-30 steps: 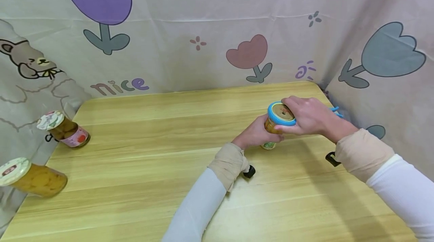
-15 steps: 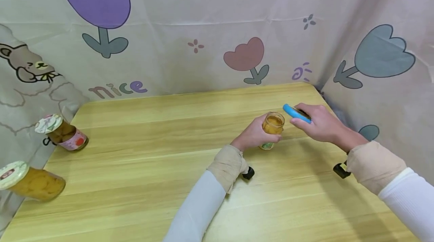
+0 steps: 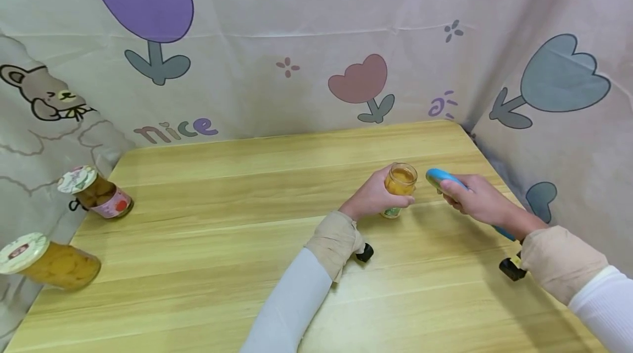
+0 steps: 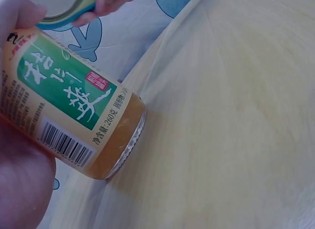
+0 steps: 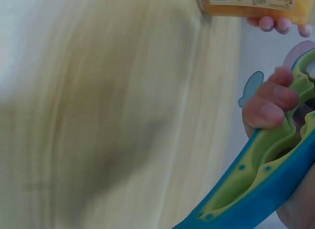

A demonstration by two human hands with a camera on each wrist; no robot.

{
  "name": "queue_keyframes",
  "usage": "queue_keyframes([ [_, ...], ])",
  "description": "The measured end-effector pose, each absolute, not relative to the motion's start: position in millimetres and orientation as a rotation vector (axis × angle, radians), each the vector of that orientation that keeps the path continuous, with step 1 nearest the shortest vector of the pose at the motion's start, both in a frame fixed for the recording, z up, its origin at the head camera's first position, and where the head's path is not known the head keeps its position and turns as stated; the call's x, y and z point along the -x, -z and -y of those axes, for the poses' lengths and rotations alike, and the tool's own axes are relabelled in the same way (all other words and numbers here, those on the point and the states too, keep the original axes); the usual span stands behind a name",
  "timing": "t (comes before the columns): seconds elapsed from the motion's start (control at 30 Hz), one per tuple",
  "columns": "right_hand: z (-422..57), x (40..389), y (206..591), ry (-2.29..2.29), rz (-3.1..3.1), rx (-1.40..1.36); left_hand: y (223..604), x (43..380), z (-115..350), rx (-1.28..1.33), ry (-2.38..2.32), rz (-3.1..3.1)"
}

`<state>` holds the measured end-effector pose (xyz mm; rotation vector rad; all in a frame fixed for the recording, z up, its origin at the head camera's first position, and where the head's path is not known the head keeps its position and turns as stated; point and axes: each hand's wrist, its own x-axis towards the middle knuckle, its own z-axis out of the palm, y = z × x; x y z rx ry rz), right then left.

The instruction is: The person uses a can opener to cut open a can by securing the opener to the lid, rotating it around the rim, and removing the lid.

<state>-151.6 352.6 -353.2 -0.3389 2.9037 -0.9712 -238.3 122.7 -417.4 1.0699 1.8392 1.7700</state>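
Observation:
In the head view my left hand (image 3: pixel 371 194) grips a glass jar (image 3: pixel 400 183) of orange contents upright at the table's right side, its mouth uncovered. Its green-and-cream label (image 4: pixel 64 86) and barcode show in the left wrist view. Just right of the jar, my right hand (image 3: pixel 482 199) holds a blue-and-green jar opener (image 5: pixel 251 184), tilted and apart from the jar. Within the opener's ring the left wrist view shows a round, pale disc (image 4: pixel 55 3), which looks like the lid's underside. My right fingers (image 5: pixel 268 108) curl over the opener's green inner edge.
Two lidded jars stand by the table's left edge: one with a pink label (image 3: pixel 111 202), the other with orange fruit (image 3: pixel 64 266). Printed cloth (image 3: pixel 257 89) hangs behind and beside the wooden table (image 3: pixel 207 265).
The lid has come off the jar with the opener. My right hand has drawn it rightward and down, turning it over. My left hand keeps holding the jar in place.

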Motion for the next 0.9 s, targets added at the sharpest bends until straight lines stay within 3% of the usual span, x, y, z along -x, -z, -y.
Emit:
queue_keyframes([
  [0.9,-357,159,375,1.102,-2.005,0.248,415,240,-126,-1.064,-1.788,-1.823],
])
